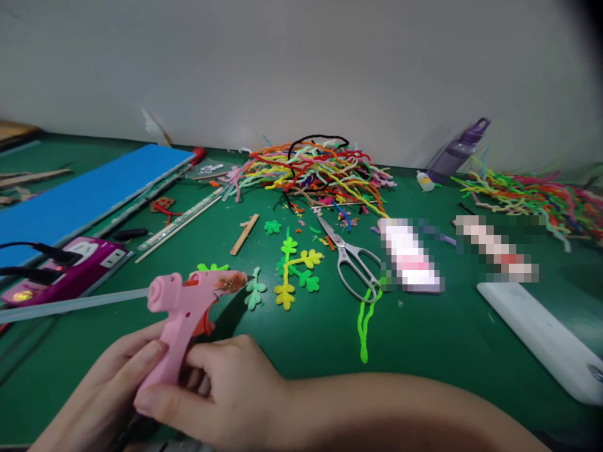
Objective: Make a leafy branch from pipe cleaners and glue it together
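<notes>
Left hand (125, 364) and right hand (233, 386) are both closed round the glue gun (183, 314), near and left of centre, long axis of its body left to right, nozzle (230, 282) appearing just beside the pale leaf (255, 292), which lies to their far right, right hand nearer.

the head view looks forward and down from just above the near side of the green table (311, 339), facing the grey wall (282, 63) behind it.
</notes>
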Motion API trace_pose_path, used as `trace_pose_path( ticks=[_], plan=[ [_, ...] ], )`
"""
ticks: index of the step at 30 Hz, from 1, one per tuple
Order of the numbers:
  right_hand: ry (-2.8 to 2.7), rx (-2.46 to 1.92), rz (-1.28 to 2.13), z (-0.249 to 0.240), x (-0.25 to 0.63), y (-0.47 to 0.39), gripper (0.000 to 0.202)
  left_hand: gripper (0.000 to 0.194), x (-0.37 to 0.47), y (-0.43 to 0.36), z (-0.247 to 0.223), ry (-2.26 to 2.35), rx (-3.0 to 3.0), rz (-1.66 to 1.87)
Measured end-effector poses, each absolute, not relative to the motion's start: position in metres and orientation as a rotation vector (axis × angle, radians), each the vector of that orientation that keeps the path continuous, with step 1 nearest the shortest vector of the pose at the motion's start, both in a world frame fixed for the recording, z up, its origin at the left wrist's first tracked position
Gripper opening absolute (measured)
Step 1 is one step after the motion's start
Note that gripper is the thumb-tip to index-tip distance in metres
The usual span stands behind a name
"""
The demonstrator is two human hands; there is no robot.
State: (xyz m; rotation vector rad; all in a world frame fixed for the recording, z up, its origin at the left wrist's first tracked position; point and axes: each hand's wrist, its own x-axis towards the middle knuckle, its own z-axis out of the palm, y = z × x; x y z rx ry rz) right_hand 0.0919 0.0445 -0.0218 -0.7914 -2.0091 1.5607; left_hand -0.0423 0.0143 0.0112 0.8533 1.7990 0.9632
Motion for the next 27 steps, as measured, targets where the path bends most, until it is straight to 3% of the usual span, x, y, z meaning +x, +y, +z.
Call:
trace_pose_path(
  ticks=[8,27],
  plan=[
    [-1.999,-0.8,1.583,-0.023,0.092,0.043,0.037,0.035,-0.037,0.012,0.01,1.84,0.708,1.136],
    [-2.025,-0.851,1.544,-0.02,0.093,0.046,0.035,0.041,-0.043,0.011,0.0,1.695,0.699,1.196]
  ],
)
